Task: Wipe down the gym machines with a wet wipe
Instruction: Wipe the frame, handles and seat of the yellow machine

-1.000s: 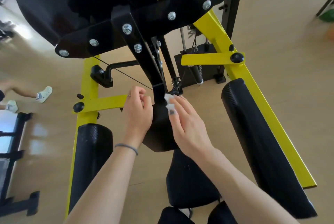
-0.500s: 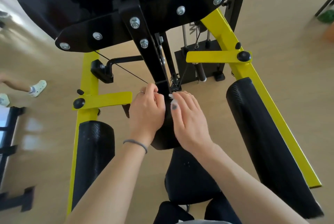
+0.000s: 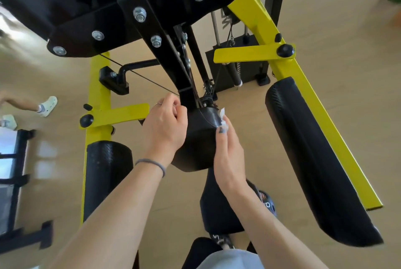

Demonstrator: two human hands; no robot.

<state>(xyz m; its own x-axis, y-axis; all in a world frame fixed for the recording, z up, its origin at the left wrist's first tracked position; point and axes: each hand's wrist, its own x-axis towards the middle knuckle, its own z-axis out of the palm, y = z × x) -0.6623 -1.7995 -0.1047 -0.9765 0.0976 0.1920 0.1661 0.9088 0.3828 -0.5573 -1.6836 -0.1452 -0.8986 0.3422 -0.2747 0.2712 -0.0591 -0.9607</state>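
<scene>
A yellow and black gym machine [image 3: 288, 67] fills the view, seen from above. At its centre a black post [image 3: 171, 62] runs down to a black rounded pad [image 3: 199, 138]. My right hand [image 3: 227, 149] pinches a small white wet wipe [image 3: 223, 116] against the pad's upper right edge. On the pad's left side, beside the post, my left hand [image 3: 165, 125] rests with its fingers curled; what it holds, if anything, is hidden.
Long black roller pads lie at the left [image 3: 106, 173] and at the right [image 3: 314, 156] on the yellow frame. A black seat [image 3: 217, 208] is below the hands. A weight stack [image 3: 236, 64] stands behind. Another person's feet [image 3: 46, 106] are at the far left, near a black rack [image 3: 17, 182].
My right hand has slid from the pad's top to its right edge with the wipe. My left hand stays beside the post. The camera has come closer.
</scene>
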